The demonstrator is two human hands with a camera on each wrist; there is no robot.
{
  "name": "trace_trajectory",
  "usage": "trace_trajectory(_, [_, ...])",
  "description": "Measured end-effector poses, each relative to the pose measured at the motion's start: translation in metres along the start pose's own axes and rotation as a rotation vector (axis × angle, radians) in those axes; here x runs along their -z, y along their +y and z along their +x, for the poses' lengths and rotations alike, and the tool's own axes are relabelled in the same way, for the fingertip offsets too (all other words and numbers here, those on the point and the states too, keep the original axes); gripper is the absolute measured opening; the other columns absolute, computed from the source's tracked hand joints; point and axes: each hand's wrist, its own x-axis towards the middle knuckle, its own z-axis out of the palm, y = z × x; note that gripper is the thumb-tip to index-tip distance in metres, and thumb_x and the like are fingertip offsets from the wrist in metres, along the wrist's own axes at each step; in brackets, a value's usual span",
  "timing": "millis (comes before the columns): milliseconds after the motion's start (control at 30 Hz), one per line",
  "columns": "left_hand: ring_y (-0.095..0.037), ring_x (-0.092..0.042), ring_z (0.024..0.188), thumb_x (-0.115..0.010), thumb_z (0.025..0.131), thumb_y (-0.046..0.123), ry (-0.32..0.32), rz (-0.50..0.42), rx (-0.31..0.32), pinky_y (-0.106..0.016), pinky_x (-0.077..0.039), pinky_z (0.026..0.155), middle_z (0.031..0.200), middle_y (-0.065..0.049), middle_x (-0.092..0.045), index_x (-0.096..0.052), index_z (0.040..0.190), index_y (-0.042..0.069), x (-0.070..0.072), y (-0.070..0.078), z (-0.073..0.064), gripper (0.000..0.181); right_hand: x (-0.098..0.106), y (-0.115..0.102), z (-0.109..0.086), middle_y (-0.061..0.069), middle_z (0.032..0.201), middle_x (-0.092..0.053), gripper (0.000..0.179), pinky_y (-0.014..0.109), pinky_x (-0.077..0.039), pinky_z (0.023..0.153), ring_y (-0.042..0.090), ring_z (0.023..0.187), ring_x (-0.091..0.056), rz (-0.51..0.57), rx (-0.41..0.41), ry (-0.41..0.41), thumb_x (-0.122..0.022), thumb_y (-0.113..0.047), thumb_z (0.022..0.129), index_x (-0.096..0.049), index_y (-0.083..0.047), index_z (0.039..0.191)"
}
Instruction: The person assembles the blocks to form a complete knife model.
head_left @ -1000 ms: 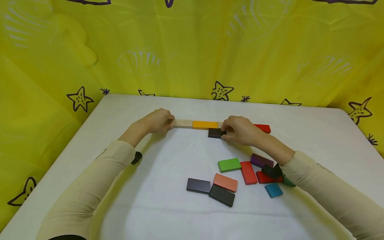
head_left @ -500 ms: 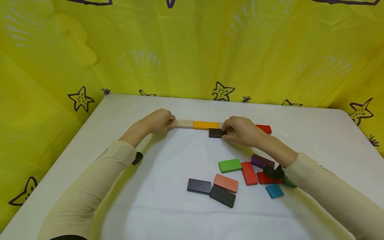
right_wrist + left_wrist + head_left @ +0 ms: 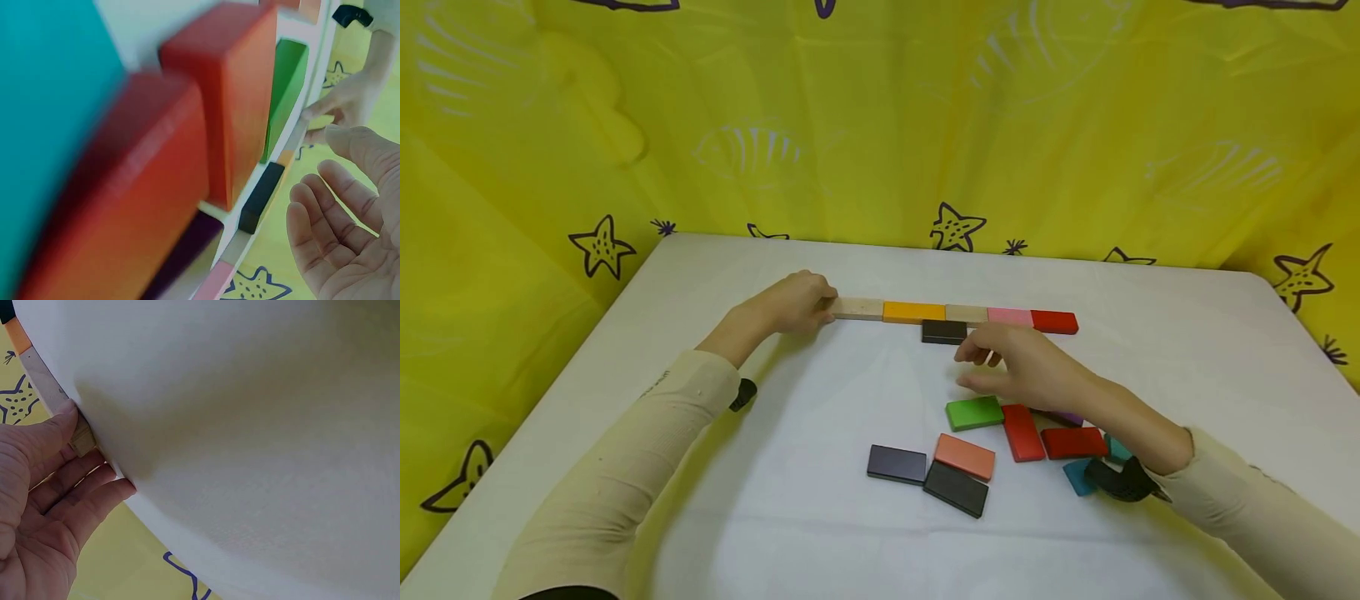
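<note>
A straight row of flat blocks lies across the back of the table: natural wood [image 3: 859, 309], orange [image 3: 913, 312], beige [image 3: 966, 313], pink [image 3: 1010, 316] and red [image 3: 1055, 322]. My left hand [image 3: 801, 304] pinches the left end of the natural wood block, thumb on the near side, as the left wrist view shows. In front of the orange and beige blocks sits a black block [image 3: 944, 332], against the row. My right hand [image 3: 1022, 364] hovers just right of and nearer than the black block, fingers loosely bent and holding nothing.
Loose blocks lie nearer me: green [image 3: 974, 413], upright-lying red [image 3: 1022, 433], another red [image 3: 1073, 442], salmon [image 3: 965, 457], dark grey [image 3: 897, 464], black [image 3: 957, 489] and blue [image 3: 1079, 477]. A purple block [image 3: 187, 253] is partly behind my right hand. Yellow patterned cloth hangs behind the table.
My right hand has let go of the black block and drawn back towards me, uncovering the beige and pink blocks. My left hand has stayed in place.
</note>
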Motion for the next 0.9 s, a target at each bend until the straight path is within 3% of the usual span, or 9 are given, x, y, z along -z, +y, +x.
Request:
trace_trajectory(300, [-0.019, -0.041, 0.07, -0.071, 0.093, 0.005, -0.004, 0.011, 0.007, -0.032, -0.034, 0.067, 0.069, -0.002, -0.044, -0.058, 0.078, 0.004, -0.001, 0.0, 0.0, 0.02, -0.007, -0.007, -0.028, -0.008, 0.101, -0.07, 0.025, 0.031, -0.056, 0.08, 0.012, 0.092, -0.064, 0.032, 0.063, -0.011, -0.082, -0.022, 0.089, -0.072, -0.013, 0.11])
trace_trajectory(667, [-0.018, -0.041, 0.068, -0.071, 0.093, 0.004, 0.005, 0.014, -0.01, -0.031, -0.034, 0.066, 0.067, -0.001, -0.043, -0.055, 0.074, 0.006, -0.002, -0.001, 0.001, 0.025, -0.016, -0.011, -0.049, -0.015, 0.088, -0.061, 0.022, 0.022, -0.049, 0.066, 0.007, 0.078, -0.057, 0.049, 0.175, 0.008, -0.083, -0.018, 0.087, -0.072, -0.016, 0.106])
trace_trajectory(900, [-0.018, -0.041, 0.068, -0.07, 0.093, 0.003, -0.005, 0.001, 0.006, -0.03, -0.034, 0.064, 0.068, -0.002, -0.045, -0.056, 0.074, 0.006, -0.001, -0.001, 0.001, 0.023, -0.019, -0.015, -0.061, -0.015, 0.088, -0.059, 0.023, 0.021, -0.046, 0.066, 0.003, 0.076, -0.054, 0.036, 0.224, -0.011, -0.08, -0.014, 0.088, -0.071, -0.018, 0.108])
